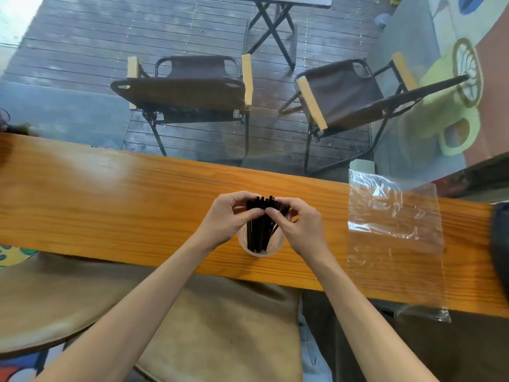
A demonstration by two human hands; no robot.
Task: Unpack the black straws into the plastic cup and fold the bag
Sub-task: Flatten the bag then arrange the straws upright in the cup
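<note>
a clear plastic cup point(261, 248) stands on the long orange wooden bench point(137, 194), close to its near edge, with a bundle of black straws point(260, 224) standing upright inside it. both bare hands meet over the tops of the straws: the left hand point(228, 216) comes in from eight o'clock and the right hand point(300, 224) from four o'clock. each grip is closed on the upper ends of the straws, fingertips pinching them from either side, thumbs touching near the middle of the bundle. the straw tips fan out a little towards one o'clock.

the clear plastic bag point(394, 238) lies flat and unfolded on the bench at three o'clock from the cup, well apart from it, its near end hanging over the bench edge. beyond the bench, at twelve o'clock, two brown folding chairs point(190, 89) stand on a dark plank floor.
</note>
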